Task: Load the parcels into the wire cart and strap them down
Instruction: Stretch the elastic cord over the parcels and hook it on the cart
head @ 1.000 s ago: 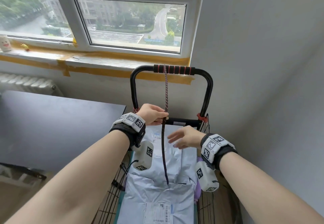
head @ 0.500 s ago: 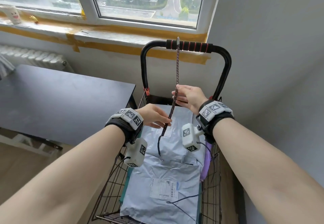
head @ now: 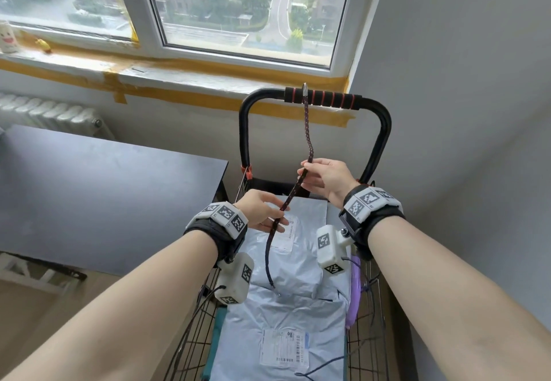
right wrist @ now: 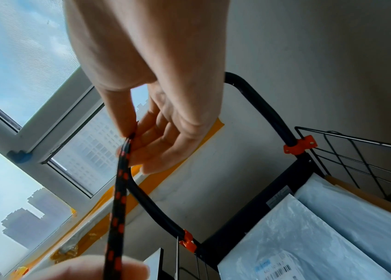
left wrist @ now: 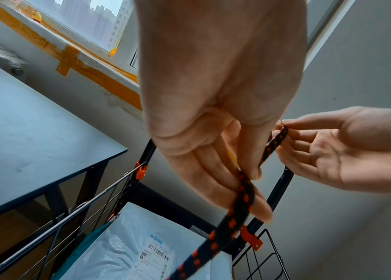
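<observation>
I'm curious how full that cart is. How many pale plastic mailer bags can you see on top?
2. One pale mailer lies at the handle end of the cart; the other mailer lies nearer the camera, partly under it. More parcels may be hidden underneath.

Both my forearms extended forward. My right hand [head: 329,178] raised, thumb and forefinger pinching cord [head: 307,130]. My left hand [head: 261,209] lower on cord, fingers lightly pinching it.

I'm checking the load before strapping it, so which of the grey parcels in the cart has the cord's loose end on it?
The upper grey parcel, nearer the cart handle: the cord hangs onto it; the lower grey parcel has only its label.
</observation>
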Tool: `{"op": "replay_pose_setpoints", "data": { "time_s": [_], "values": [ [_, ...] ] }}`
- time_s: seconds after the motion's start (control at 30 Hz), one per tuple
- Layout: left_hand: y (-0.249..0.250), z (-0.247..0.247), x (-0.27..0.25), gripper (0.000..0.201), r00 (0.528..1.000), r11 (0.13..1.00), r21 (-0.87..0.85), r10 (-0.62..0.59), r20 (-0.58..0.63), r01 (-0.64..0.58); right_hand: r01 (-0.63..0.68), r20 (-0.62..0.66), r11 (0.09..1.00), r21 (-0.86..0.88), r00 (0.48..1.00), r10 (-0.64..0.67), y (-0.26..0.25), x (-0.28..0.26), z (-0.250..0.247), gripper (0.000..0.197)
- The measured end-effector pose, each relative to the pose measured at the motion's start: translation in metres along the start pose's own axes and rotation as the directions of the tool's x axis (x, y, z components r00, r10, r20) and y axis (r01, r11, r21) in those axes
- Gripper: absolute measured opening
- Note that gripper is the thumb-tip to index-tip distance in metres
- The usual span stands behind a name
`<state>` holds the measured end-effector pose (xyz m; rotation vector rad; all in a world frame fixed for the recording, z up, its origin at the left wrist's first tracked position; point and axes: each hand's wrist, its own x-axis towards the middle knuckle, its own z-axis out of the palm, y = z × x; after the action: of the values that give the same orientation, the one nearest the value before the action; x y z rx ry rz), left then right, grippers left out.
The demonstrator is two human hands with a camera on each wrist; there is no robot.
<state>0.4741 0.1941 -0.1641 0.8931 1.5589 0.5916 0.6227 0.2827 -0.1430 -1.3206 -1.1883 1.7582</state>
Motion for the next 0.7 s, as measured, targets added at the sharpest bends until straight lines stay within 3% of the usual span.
{"op": "replay_pose_setpoints", "data": {
  "time_s": [0.13, 0.3, 0.5, 0.7],
  "values": [
    [0.004, -0.007, 0.003, 0.011, 0.996, 0.996, 0.084, -0.041, 0.082, 0.034, 0.034, -0.039, 0.999, 0.035, 0.999, -0.033, -0.022, 0.015, 0.011, 0.006],
    [0.011, -0.018, 0.017, 0.016, 0.994, 0.993, 0.093, -0.081, 0.071, 0.074, 0.105, -0.055, 0.993, 0.049, 0.993, -0.102, -0.044, 0.040, 0.016, 0.012],
    [0.050, -0.037, 0.039, 0.021, 0.989, 0.992, -0.100, 0.061, -0.131, -0.075, 0.187, -0.036, 0.981, 0.045, 0.982, -0.185, -0.066, 0.067, 0.014, 0.020],
    [0.098, -0.050, 0.066, 0.030, 0.964, 0.986, -0.099, 0.105, -0.244, -0.133, 0.227, -0.095, 0.973, 0.032, 0.970, -0.224, -0.086, 0.103, 0.012, 0.029]
  ]
}}
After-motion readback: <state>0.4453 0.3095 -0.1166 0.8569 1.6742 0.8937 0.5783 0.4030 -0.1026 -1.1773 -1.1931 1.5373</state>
